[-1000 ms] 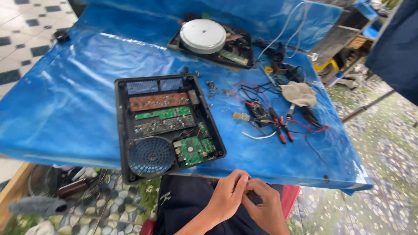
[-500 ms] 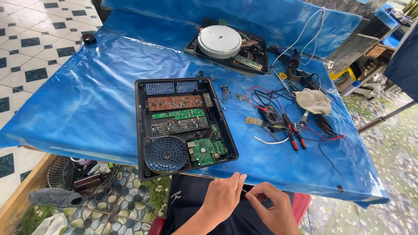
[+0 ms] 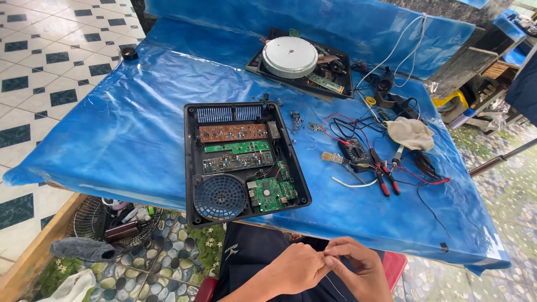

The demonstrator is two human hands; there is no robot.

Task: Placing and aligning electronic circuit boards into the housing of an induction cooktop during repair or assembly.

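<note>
1. Pinching a thin wire [image 3: 334,282] between the fingertips: left hand [image 3: 295,268] and right hand [image 3: 358,269], both low down near the lap, fingertips touching.
2. Curled tight, both hands, with the little wire hanging down between them (too thin to see well).
3. Sitting just beyond the hands on the blue table cover [image 3: 112,134]: an open black case [image 3: 243,159] full of green and brown circuit boards, with a round blue fan [image 3: 221,197] in its near corner.
4. Lying to the right of the case: red-handled pliers [image 3: 386,178], a small brush [image 3: 335,159], a little black meter [image 3: 357,151] and a crumpled cloth [image 3: 411,133], with red and black leads tangled about them.
5. Resting at the far side of the table: a second opened unit with a round white disc [image 3: 290,56] on top.
6. Peeking out under the table's left edge: a fan grille [image 3: 92,215].
</note>
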